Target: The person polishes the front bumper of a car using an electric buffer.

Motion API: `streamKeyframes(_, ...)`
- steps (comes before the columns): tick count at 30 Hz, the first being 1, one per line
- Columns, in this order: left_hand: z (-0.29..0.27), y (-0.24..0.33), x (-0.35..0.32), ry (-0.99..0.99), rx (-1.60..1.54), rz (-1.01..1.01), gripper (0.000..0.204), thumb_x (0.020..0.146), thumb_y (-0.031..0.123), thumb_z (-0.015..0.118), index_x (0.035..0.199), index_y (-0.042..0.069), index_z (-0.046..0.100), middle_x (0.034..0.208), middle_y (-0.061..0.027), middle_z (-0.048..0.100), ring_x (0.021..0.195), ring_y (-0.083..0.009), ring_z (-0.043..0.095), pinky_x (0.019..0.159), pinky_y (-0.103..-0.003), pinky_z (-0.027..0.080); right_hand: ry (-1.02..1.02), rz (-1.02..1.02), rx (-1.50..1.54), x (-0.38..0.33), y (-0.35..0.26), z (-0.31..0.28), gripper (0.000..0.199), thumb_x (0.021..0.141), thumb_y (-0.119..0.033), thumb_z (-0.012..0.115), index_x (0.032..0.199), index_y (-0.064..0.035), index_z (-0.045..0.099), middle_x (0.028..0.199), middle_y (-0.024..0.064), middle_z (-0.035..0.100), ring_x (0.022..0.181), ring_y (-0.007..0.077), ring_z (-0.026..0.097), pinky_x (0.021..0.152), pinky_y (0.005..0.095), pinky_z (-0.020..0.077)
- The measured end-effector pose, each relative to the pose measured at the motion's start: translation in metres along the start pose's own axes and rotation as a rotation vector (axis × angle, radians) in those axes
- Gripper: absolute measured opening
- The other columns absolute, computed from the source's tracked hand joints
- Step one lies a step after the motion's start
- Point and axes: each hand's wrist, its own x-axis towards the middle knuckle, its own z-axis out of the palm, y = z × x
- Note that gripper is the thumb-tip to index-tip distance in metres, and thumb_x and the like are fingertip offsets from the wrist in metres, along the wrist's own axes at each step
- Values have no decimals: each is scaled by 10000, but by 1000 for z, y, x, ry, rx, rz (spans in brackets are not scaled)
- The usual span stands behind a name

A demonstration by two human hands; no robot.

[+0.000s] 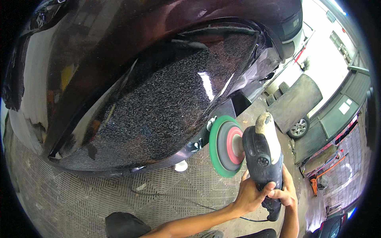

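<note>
A black rotary polisher (262, 166) with a worn pale cover on its head is held up at the right of the car. My left hand (253, 194) grips its body from the left, and my right hand (286, 189) is wrapped round it from the right, the thumbs close together. Its round pad (219, 147), green at the face with grey and red layers behind, stands apart from the car and faces left. The dark glossy car panel (158, 95) is speckled all over its middle with pale spatter. Masking film (260, 69) covers the part beyond the panel's far edge.
A black power cord (174, 195) runs across the patterned floor tiles (190, 178) to the polisher. Against the right wall stand a large grey panel (297, 103), a wheel (299, 127) and stacked tyres (278, 93). An orange floor jack (315, 182) stands farther right. My knee (125, 225) shows below.
</note>
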Motion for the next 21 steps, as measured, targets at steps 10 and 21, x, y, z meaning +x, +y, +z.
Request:
streamKeyframes(10,2,-17,25,208,172,-39,885,993,788,517,1209,-54,680,1064,-236,755,1087,-371,724,966,-475,535,-176,12,92,48,33,-4,1292,617,-442,888,1623,122,304,1527,306,533,1464,403,488,1241,454,337)
streamKeyframes(21,38,-27,18,377,-53,-49,880,1008,741,547,1322,-79,593,1293,-198,674,1211,-297,651,1022,-457,509,-406,-209,-303,76,-12,-37,1067,668,-512,872,1455,105,502,1153,338,720,1092,464,729,1008,495,552)
